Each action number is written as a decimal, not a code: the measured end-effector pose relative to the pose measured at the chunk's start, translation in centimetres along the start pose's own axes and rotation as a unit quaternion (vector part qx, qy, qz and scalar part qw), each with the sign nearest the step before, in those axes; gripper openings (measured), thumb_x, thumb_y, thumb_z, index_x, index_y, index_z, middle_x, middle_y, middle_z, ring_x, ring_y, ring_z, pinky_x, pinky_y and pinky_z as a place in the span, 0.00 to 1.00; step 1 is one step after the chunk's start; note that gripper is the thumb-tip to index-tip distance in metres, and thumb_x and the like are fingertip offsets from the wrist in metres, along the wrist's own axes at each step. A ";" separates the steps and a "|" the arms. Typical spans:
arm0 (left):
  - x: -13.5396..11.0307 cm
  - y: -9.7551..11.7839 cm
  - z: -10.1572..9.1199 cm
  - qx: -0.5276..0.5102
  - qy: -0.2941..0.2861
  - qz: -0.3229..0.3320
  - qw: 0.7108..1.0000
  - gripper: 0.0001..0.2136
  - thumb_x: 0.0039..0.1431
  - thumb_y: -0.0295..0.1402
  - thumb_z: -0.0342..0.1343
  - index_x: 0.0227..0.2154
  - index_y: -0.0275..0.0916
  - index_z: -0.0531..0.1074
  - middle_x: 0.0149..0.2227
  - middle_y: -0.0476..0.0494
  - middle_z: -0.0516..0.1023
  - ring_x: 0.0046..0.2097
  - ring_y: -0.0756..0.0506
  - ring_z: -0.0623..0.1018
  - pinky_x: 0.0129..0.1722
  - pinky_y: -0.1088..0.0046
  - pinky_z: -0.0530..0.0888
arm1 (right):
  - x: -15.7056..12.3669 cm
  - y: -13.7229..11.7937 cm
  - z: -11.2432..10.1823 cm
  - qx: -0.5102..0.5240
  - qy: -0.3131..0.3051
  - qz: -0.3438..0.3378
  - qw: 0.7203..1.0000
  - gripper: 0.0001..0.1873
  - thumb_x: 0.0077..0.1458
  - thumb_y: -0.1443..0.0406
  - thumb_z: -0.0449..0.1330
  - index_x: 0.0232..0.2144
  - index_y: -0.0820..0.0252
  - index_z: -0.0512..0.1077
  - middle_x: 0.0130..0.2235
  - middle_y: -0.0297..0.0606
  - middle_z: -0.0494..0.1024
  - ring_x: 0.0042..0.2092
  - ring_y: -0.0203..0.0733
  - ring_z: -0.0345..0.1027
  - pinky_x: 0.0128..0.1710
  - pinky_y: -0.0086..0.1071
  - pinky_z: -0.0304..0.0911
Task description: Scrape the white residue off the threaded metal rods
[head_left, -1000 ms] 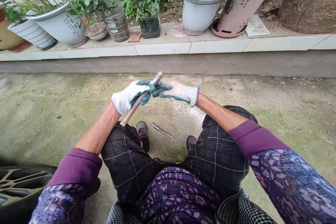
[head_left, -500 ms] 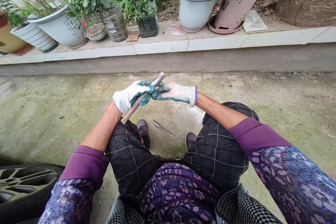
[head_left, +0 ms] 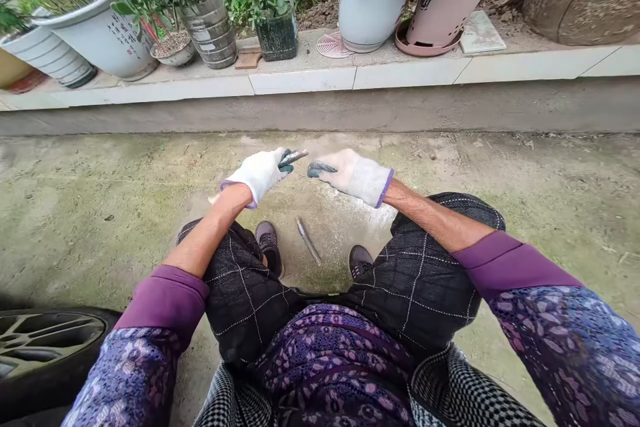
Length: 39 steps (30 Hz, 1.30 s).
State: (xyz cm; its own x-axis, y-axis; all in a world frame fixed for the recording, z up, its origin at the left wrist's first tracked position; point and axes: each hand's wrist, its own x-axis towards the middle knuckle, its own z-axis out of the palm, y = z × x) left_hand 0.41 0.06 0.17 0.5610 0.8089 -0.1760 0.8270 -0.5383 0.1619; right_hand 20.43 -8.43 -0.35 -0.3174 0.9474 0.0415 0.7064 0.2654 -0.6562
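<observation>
One stick (head_left: 294, 157) is held in the left hand (head_left: 260, 175); the right hand (head_left: 347, 172) is placed near, apart from it.

Stick is gripped firmly by closed left fingers, front end pointed toward the right hand, raised over the ground (head_left: 125, 187); a silvery, ridged section is exposed past the glove. Right fingers are bent and bunched; whether anything thin is pinched there cannot be made out. A second stick (head_left: 309, 240) is left loose on the ground between the shoes (head_left: 269, 240), touched by neither hand. Step in hand is judged to be handling of the silvery section, with the stick steadied on the left. Next move, as judged, calls for a firm left hold and right fingertips brought across the gap.
</observation>
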 end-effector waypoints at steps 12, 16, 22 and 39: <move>-1.0 0.7 0.4 -0.146 0.011 0.111 0.983 0.15 0.54 0.41 0.57 0.40 0.39 0.77 0.32 0.48 0.78 0.34 0.47 0.74 0.34 0.74 0.68 | 3.3 3.8 1.3 0.040 0.023 0.094 0.995 0.16 0.57 0.66 0.52 0.37 0.62 0.79 0.26 0.35 0.76 0.25 0.35 0.63 0.28 0.31 0.56; -0.1 -0.5 0.4 -0.126 0.049 0.066 0.989 0.15 0.55 0.42 0.57 0.39 0.37 0.77 0.32 0.47 0.78 0.34 0.47 0.74 0.34 0.74 0.68 | 2.2 2.1 2.2 -0.016 -0.017 0.041 0.999 0.12 0.59 0.65 0.54 0.36 0.59 0.79 0.35 0.38 0.81 0.34 0.39 0.69 0.34 0.32 0.59; 1.1 -1.1 1.1 0.097 -0.029 -0.017 0.995 0.13 0.57 0.38 0.54 0.39 0.38 0.79 0.30 0.37 0.79 0.36 0.38 0.79 0.37 0.66 0.70 | 0.7 0.0 1.6 -0.114 -0.058 0.039 0.991 0.12 0.60 0.65 0.54 0.36 0.59 0.79 0.32 0.40 0.79 0.31 0.41 0.67 0.32 0.33 0.55; 0.1 -0.2 0.0 0.025 0.029 0.034 0.999 0.17 0.59 0.45 0.53 0.45 0.42 0.77 0.34 0.42 0.80 0.36 0.40 0.79 0.37 0.67 0.70 | 2.5 1.2 2.3 -0.061 -0.043 0.080 0.994 0.15 0.59 0.65 0.54 0.38 0.62 0.80 0.32 0.40 0.80 0.31 0.39 0.68 0.33 0.31 0.59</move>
State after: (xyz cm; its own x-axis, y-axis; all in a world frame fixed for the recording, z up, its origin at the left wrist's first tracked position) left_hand 0.34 0.24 0.09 0.6145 0.7812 -0.1099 0.7883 -0.6027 0.1236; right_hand 19.07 -6.15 -2.75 -0.2442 0.9617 -0.1241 0.8219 0.1374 -0.5528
